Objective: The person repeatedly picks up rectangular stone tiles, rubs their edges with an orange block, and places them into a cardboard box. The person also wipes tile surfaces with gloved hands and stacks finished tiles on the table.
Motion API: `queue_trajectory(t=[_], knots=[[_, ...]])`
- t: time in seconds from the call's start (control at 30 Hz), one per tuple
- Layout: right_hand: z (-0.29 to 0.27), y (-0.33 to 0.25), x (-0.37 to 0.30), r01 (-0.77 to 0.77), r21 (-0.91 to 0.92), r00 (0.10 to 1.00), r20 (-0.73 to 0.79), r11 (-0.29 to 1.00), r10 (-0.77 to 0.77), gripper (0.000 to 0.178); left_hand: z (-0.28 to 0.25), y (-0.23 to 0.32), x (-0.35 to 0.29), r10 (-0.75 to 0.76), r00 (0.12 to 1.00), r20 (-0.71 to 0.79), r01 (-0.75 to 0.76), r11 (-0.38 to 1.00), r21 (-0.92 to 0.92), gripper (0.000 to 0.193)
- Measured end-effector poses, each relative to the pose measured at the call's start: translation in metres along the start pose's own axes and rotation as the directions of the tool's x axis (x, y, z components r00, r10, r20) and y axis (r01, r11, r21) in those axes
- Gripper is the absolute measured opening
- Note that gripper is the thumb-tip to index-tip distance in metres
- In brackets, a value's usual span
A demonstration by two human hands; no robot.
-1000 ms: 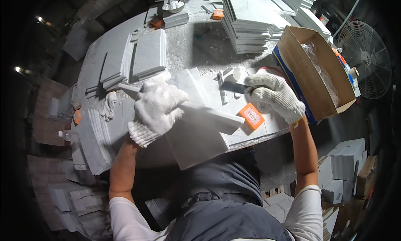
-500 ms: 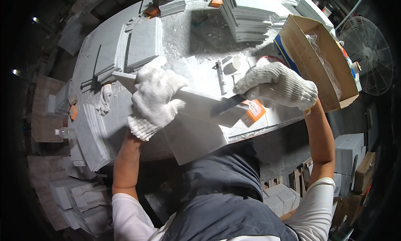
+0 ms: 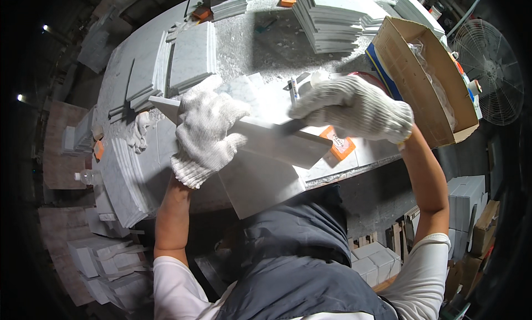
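Gloved hands: tile gripped on the left, dark flat tool brought over it on the right.
The left hand (image 3: 208, 134) clamps the white marble tile (image 3: 310, 147), fingers closed over its upper edge; the tile slants out to the right of these fingers, above a flat tile (image 3: 260, 184). The right hand (image 3: 357, 109) is curled around the dark flat tool (image 3: 288, 128), which projects from its fingertips toward the left hand. One second ago the tool was clear of the tile; it now overlaps the tile's upper edge, so the work appears to be at that edge. Motion blur prevents confirming contact. The orange box (image 3: 339, 144) lies just below the right fingers.
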State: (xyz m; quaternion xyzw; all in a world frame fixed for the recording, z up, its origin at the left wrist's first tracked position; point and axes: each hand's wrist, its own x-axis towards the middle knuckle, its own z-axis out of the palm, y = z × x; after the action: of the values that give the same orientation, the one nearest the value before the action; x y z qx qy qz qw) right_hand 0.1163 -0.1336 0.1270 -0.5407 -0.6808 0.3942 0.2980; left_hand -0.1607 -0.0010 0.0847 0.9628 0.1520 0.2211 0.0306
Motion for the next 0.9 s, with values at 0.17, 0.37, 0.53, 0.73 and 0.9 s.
queue_trajectory(t=[0.17, 0.37, 0.53, 0.73, 0.9], knots=[[0.008, 0.013, 0.019, 0.094, 0.073, 0.995, 0.039, 0.993, -0.097, 0.031, -0.002, 0.001, -0.004, 0.025, 0.998, -0.057, -0.024, 0.999, 0.025, 0.04], [0.0, 0.015, -0.019, 0.222, 0.091, 0.975, -0.033, 0.971, -0.22, 0.036, -0.001, 0.002, -0.005, -0.029, 1.0, -0.012, 0.029, 1.0, 0.01, 0.041], [0.006, 0.015, -0.004, 0.306, -0.188, 0.951, 0.023, 0.933, -0.307, 0.038, -0.002, 0.003, -0.007, -0.011, 1.0, -0.008, 0.011, 0.999, 0.04, 0.041], [0.009, 0.021, -0.008, 0.377, -0.066, 0.926, -0.009, 0.924, -0.378, 0.038, -0.003, 0.004, -0.012, 0.003, 1.0, -0.017, -0.003, 0.999, 0.039, 0.041], [0.003, 0.012, -0.025, 0.083, 0.013, 0.996, 0.014, 0.996, -0.083, 0.041, -0.003, 0.004, -0.014, 0.006, 0.999, -0.031, -0.005, 1.0, 0.027, 0.041]])
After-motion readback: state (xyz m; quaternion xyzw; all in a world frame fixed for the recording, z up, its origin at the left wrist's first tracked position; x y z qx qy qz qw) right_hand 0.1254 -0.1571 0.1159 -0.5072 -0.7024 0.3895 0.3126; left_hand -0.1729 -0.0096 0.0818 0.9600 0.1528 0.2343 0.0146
